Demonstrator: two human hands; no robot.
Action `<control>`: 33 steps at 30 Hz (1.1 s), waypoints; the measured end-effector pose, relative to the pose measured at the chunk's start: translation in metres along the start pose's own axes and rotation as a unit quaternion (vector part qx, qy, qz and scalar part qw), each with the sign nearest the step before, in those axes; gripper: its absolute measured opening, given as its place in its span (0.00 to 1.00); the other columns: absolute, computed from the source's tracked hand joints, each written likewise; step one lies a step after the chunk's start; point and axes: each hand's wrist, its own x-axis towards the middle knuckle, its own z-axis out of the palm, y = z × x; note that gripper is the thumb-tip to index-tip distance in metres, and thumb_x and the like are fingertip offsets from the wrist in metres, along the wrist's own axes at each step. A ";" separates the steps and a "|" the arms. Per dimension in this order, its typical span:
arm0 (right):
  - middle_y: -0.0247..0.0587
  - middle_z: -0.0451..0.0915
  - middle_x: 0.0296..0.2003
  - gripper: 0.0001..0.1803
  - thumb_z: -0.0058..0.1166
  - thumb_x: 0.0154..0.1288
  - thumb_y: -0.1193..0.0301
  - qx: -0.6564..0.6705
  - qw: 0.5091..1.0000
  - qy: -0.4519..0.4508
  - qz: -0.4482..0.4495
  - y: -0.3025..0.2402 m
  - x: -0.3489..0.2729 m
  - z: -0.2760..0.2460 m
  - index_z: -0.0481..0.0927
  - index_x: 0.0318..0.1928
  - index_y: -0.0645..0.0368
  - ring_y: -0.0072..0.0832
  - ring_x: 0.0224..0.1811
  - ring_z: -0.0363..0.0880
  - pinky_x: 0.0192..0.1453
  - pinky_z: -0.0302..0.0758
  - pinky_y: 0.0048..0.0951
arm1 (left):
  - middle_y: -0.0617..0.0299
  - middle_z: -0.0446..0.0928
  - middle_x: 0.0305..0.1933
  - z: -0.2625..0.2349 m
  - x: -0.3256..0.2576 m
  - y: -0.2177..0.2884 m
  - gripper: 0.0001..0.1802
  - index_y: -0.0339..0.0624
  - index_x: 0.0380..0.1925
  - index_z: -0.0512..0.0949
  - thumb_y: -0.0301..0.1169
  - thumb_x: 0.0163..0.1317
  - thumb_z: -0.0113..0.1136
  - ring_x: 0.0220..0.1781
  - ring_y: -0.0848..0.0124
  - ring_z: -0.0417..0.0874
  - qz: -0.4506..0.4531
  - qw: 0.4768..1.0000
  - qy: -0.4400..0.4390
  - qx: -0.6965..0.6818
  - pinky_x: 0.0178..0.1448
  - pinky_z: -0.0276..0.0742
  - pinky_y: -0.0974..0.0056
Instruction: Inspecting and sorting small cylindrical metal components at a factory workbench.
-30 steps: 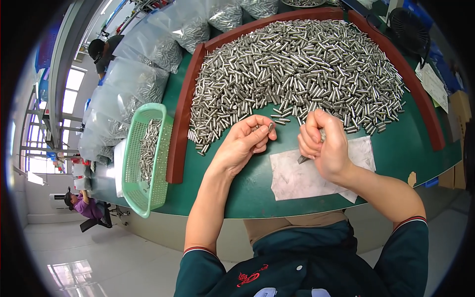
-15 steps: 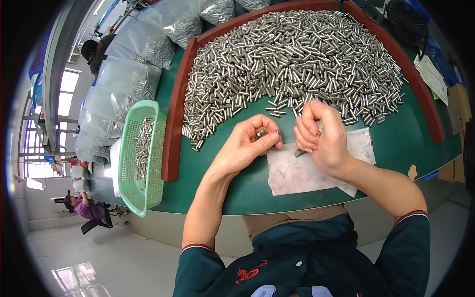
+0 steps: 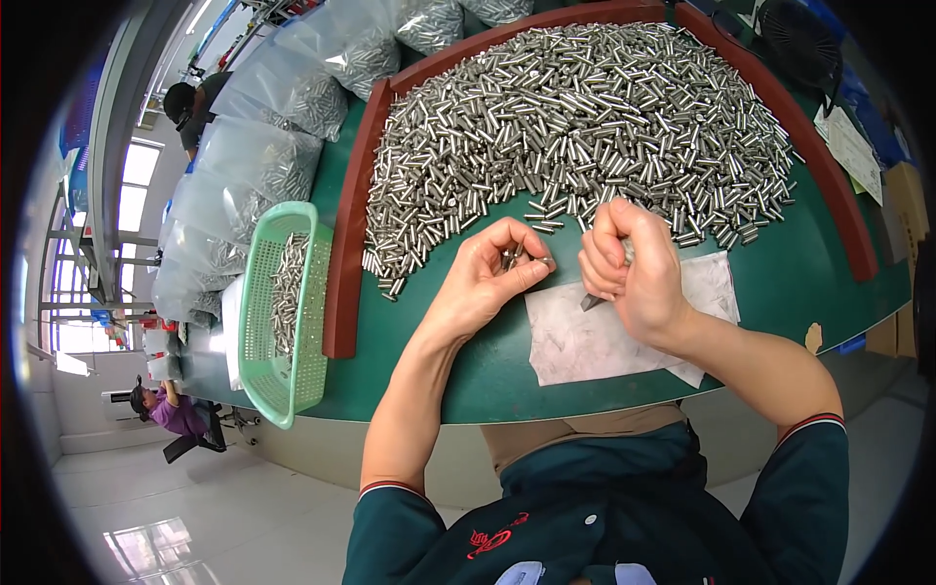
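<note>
My left hand [image 3: 475,285] is curled around several small metal pins [image 3: 510,258], with thumb and forefinger close together at one pin's end. To its right, my right hand [image 3: 639,278] makes a fist around a tool; a dark, flat tip [image 3: 590,302] pokes out below the fingers, and something pale shows at the top of the grip. The tool's exact kind is hidden. Beneath the right hand lies a smudged white cloth [image 3: 570,343]. Just beyond both hands spreads a large heap of shiny metal pins [image 3: 585,117] on the green table [image 3: 409,331].
A dark red wooden frame [image 3: 348,263] borders the heap. Left of it stands a green plastic basket [image 3: 314,361] holding pins. Clear bags of pins [image 3: 283,161] line the far left. A black fan [image 3: 801,44] and papers [image 3: 848,146] sit at right. Two people are in the background.
My left hand's fingers have shifted slightly around the pins. My right hand keeps its grip and place. The basket and bags appear a little farther right in the view.
</note>
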 end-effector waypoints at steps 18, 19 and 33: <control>0.28 0.52 0.08 0.20 0.31 0.63 0.65 0.016 1.000 0.000 0.007 -0.001 0.001 -0.002 0.54 0.13 0.55 0.15 0.08 0.46 0.13 0.48 0.20 | 0.55 0.74 0.31 -0.009 0.001 0.007 0.12 0.36 0.39 0.70 0.33 0.62 0.46 0.19 0.80 0.62 -0.145 0.933 0.036 -0.329 0.22 0.59 0.78; 0.28 0.51 0.08 0.20 0.31 0.62 0.65 0.020 1.000 0.004 0.008 -0.001 0.001 -0.002 0.54 0.13 0.55 0.15 0.08 0.46 0.13 0.48 0.20 | 0.54 0.73 0.31 -0.005 0.002 0.008 0.12 0.37 0.37 0.70 0.35 0.62 0.45 0.21 0.79 0.63 -0.144 0.925 0.067 -0.346 0.22 0.60 0.76; 0.27 0.51 0.08 0.19 0.29 0.62 0.65 0.003 1.000 0.000 0.005 -0.001 0.001 0.000 0.54 0.14 0.54 0.16 0.09 0.45 0.14 0.47 0.20 | 0.64 0.61 0.09 0.015 0.015 -0.002 0.10 0.39 0.24 0.76 0.31 0.43 0.65 0.11 0.71 0.61 0.121 0.869 0.179 0.445 0.17 0.58 0.66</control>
